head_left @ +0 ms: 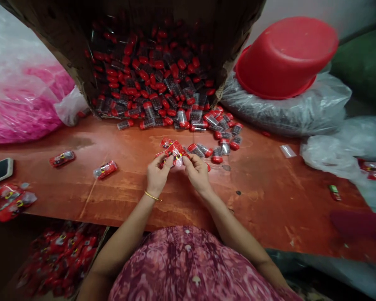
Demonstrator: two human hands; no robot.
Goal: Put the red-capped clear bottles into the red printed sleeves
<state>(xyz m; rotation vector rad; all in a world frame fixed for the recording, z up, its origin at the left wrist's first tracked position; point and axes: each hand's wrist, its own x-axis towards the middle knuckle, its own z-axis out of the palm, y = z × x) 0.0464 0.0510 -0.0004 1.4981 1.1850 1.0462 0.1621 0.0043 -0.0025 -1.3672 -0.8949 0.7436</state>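
My left hand point(157, 174) and my right hand point(198, 172) pinch a small red printed plastic sleeve point(177, 150) between thumbs and fingers, above the middle of the table. Whether anything is inside the sleeve I cannot tell. Another red printed wrapper point(166, 142) lies just behind it. To the right of my fingers are clear little bottles point(224, 146) with red caps and dark contents. Two wrapped bottles point(105, 169) rest on the table to the left, apart from my hands.
A tipped cardboard box point(75, 62) spills many red-capped bottles onto the wooden table point(263, 196). Pink goods fill a plastic bag point(21, 104) at left, near a phone point(0, 170). A red tub point(288, 58) sits on a bag point(282, 113) at right. Wrapped pieces point(61, 255) lie below the edge.
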